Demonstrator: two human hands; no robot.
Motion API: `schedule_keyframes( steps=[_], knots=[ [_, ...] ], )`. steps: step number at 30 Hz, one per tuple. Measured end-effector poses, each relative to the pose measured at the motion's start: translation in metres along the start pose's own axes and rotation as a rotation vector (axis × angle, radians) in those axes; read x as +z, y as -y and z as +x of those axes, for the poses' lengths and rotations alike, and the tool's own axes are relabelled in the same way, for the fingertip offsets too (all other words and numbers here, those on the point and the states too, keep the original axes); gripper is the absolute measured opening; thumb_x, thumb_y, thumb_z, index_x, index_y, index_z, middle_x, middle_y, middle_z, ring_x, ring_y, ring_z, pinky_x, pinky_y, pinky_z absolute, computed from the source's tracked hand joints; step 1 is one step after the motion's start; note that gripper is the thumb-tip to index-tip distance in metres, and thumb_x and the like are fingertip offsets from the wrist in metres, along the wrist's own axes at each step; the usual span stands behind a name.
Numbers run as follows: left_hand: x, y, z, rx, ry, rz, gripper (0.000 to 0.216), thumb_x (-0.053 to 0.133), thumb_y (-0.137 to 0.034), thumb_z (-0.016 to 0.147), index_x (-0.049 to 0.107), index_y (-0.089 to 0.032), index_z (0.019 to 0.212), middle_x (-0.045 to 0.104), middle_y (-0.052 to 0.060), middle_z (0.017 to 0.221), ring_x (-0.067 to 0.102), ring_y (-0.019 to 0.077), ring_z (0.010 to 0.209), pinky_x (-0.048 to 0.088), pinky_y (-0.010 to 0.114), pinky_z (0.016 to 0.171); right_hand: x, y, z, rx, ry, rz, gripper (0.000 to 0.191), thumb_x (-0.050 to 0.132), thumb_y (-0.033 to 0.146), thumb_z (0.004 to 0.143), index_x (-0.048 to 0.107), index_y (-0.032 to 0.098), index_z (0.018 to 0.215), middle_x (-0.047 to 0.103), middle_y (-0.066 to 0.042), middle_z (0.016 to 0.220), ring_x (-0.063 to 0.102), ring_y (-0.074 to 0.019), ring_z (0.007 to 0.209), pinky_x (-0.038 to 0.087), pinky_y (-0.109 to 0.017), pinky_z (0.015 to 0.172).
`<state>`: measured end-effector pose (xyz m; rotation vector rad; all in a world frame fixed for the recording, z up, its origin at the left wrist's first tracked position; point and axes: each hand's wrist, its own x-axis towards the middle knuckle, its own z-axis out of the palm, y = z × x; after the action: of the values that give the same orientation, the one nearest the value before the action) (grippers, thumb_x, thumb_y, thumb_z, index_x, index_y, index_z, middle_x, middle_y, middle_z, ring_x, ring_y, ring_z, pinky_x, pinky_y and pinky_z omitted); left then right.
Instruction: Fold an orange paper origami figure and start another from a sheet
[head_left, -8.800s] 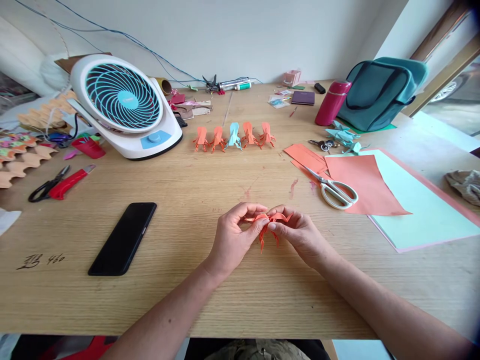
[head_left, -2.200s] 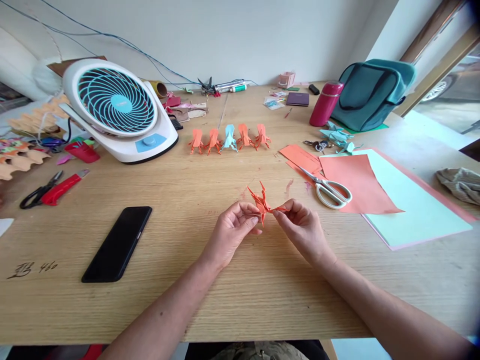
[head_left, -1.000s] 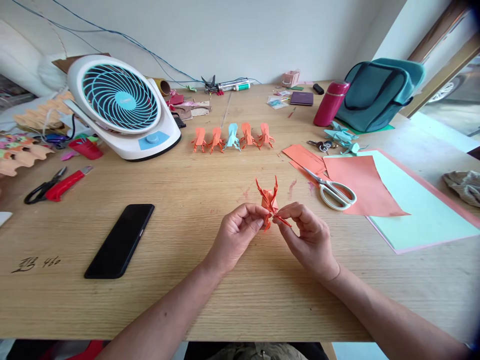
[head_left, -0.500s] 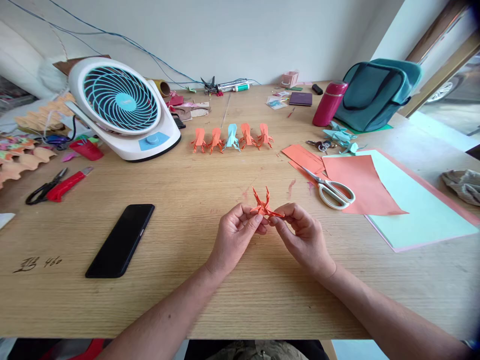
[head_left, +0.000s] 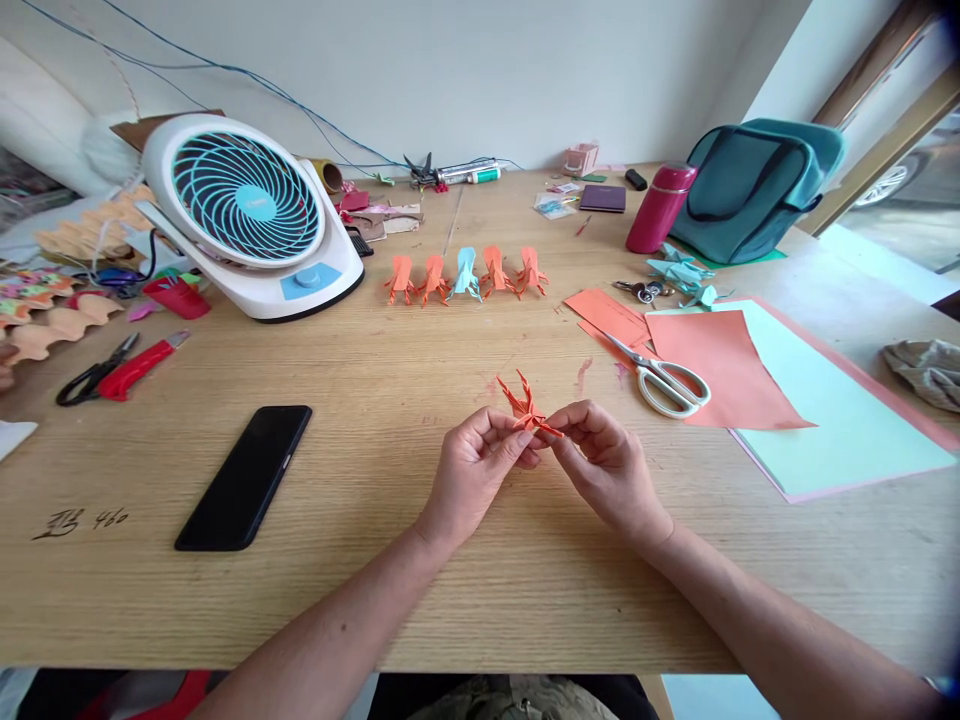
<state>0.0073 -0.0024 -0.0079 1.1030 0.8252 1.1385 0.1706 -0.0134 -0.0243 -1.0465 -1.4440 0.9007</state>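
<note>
Between my two hands is an orange origami figure (head_left: 527,412) with thin, pointed limbs sticking up and away from me. My left hand (head_left: 480,470) pinches its left side between thumb and fingers. On the other side, the thumb and fingertips of my right hand (head_left: 604,462) close on a narrow limb that points right. Fingertips hide the figure's underside. Farther back stands a row of several folded paper figures, orange ones such as this origami beetle-like figure (head_left: 496,270) and one light blue figure (head_left: 466,272).
White-handled scissors (head_left: 671,388) lie across orange paper (head_left: 727,365) and a pale green sheet (head_left: 847,440) at right. A black phone (head_left: 244,478), red cutter (head_left: 139,370) and fan (head_left: 255,220) are at left. A magenta bottle (head_left: 660,208) and teal bag (head_left: 750,195) stand behind.
The origami figure has turned a little in my fingers, its upright limbs now leaning more to the left. Both hands keep their pinch. A bit of another person's hand appears at the far left edge.
</note>
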Motion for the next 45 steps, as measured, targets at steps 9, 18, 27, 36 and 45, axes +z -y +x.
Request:
schedule_keyframes(
  steps=[9,18,27,36,45],
  knots=[
    [0.001,0.003,-0.003,0.158,0.005,0.121,0.008,0.075,-0.018,0.085,0.067,-0.015,0.083,0.072,-0.001,0.076,0.069,0.0077,0.067,0.058,0.017,0.068,-0.003,0.0,-0.002,-0.143,-0.025,-0.047,0.007,0.065,0.016,0.09,0.064,0.023,0.091,0.069,-0.002,0.085,0.066,-0.0164,0.081,0.054,-0.03,0.074],
    [0.002,0.004,-0.007,0.437,-0.052,0.358,0.008,0.074,-0.014,0.084,0.066,-0.018,0.085,0.074,0.0,0.078,0.071,0.0091,0.069,0.057,0.016,0.065,0.0,0.0,-0.007,-0.155,-0.013,0.046,0.013,0.064,0.013,0.092,0.067,0.025,0.097,0.072,-0.003,0.096,0.068,-0.0174,0.092,0.056,-0.032,0.082],
    [-0.006,0.005,-0.012,0.71,-0.104,0.631,0.018,0.072,-0.005,0.083,0.066,-0.02,0.09,0.076,0.001,0.087,0.072,0.0102,0.075,0.056,0.018,0.07,0.0,0.006,-0.01,-0.172,0.005,0.087,0.02,0.066,0.01,0.09,0.071,0.027,0.099,0.075,-0.001,0.099,0.069,-0.0168,0.096,0.055,-0.032,0.087],
    [-0.004,0.001,-0.014,0.549,-0.096,0.567,0.007,0.071,-0.016,0.085,0.066,-0.02,0.086,0.075,0.002,0.082,0.072,0.014,0.074,0.058,0.024,0.072,0.0,0.008,-0.009,-0.14,-0.009,0.055,0.012,0.068,0.015,0.09,0.069,0.027,0.095,0.074,-0.003,0.098,0.069,-0.0204,0.096,0.056,-0.037,0.088],
    [0.002,-0.005,-0.01,0.324,-0.07,0.284,0.009,0.07,-0.021,0.087,0.064,-0.018,0.08,0.067,0.003,0.087,0.066,0.0139,0.084,0.055,0.024,0.078,0.001,0.007,-0.006,-0.135,-0.021,0.005,0.005,0.065,0.024,0.093,0.064,0.024,0.088,0.067,-0.005,0.093,0.064,-0.0203,0.088,0.053,-0.037,0.081]
  ],
)
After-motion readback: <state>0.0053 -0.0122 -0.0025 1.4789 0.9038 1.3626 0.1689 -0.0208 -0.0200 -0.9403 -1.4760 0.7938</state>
